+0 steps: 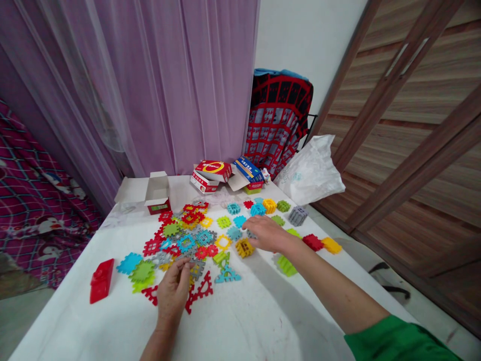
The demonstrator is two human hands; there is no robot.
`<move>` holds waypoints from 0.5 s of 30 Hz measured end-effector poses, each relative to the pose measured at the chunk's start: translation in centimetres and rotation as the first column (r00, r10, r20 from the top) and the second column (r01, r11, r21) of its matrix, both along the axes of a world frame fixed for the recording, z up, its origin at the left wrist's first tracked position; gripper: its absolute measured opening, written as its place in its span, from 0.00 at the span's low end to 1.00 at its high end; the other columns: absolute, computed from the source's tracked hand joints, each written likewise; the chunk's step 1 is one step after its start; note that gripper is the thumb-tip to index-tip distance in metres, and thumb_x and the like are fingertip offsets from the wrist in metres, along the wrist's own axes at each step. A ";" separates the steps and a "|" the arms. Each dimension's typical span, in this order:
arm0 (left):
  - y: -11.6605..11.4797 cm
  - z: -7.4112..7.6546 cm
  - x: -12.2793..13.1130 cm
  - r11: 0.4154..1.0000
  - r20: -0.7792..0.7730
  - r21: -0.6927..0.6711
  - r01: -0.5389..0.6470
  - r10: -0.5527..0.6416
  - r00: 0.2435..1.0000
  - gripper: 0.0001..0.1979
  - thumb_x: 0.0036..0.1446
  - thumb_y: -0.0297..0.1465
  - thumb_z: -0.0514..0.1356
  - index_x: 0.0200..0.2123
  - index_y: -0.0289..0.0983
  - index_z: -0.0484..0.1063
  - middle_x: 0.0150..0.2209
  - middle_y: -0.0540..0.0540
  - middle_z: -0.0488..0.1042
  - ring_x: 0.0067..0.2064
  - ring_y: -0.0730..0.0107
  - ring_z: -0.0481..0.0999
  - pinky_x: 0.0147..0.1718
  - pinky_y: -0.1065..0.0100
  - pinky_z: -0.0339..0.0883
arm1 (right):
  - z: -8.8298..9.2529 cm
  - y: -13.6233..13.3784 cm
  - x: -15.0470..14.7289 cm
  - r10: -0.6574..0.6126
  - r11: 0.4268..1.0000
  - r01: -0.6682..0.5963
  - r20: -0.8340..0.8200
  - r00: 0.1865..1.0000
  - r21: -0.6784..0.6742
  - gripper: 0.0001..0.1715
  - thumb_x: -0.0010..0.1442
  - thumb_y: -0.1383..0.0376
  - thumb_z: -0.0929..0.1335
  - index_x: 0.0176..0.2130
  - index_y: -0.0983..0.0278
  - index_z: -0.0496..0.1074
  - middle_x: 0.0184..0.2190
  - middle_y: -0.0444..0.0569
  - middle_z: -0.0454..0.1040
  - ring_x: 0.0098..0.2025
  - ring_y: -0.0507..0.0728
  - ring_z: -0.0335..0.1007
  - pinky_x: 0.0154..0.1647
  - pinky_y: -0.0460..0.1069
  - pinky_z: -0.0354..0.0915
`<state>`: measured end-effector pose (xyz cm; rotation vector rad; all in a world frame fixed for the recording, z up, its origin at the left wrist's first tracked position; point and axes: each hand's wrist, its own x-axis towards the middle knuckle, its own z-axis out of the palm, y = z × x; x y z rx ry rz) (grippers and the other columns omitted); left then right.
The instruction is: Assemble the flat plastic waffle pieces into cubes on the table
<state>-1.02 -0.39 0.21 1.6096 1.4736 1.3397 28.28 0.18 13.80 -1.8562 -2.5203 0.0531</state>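
Note:
Many flat plastic interlocking pieces in several colours lie spread over the white table point(244, 321). My left hand point(173, 293) is near the front of the pile, fingers pinched on a grey piece point(195, 268), beside a red triangle piece point(201, 293). My right hand point(265, 234) reaches across the middle of the table, palm down with fingers stretched flat over a grey-blue piece, close to an orange cube-like piece point(244, 247). A teal triangle piece point(226, 275) lies between my hands.
A red plastic block point(101, 281) lies at the front left. An open white carton point(150, 193) and red and blue boxes point(212, 173) stand at the back. A white plastic bag point(311, 170) hangs over the right edge. Purple curtain and wooden doors stand behind.

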 end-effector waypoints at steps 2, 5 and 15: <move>0.1 -0.2 -0.2 1.000 -0.049 0.008 0.004 -0.003 0.999 0.19 0.57 0.47 0.55 0.40 0.41 0.76 0.34 0.47 0.83 0.38 0.62 0.82 0.39 0.63 0.75 | -0.3 -1.2 0.5 -0.217 0.970 0.227 -0.119 0.969 0.084 0.14 0.59 0.69 0.64 0.43 0.60 0.75 0.42 0.50 0.78 0.46 0.59 0.72 0.45 0.51 0.62; 0.2 -0.2 -0.4 0.994 -0.164 0.108 0.020 -0.001 0.986 0.17 0.58 0.45 0.55 0.39 0.42 0.77 0.34 0.47 0.82 0.37 0.61 0.81 0.39 0.61 0.74 | -4.3 -3.6 -0.1 -0.407 0.858 0.492 -0.388 0.827 0.149 0.16 0.59 0.72 0.60 0.41 0.61 0.73 0.37 0.49 0.79 0.40 0.58 0.75 0.42 0.50 0.65; -4.2 2.4 7.2 0.896 0.416 -0.253 0.364 -0.239 0.877 0.23 0.56 0.43 0.62 0.54 0.44 0.74 0.59 0.43 0.72 0.63 0.57 0.67 0.63 0.54 0.57 | -15.7 -5.2 -4.6 -0.354 0.704 0.682 -0.733 0.581 0.200 0.25 0.62 0.71 0.55 0.56 0.64 0.64 0.52 0.60 0.74 0.57 0.62 0.68 0.57 0.59 0.64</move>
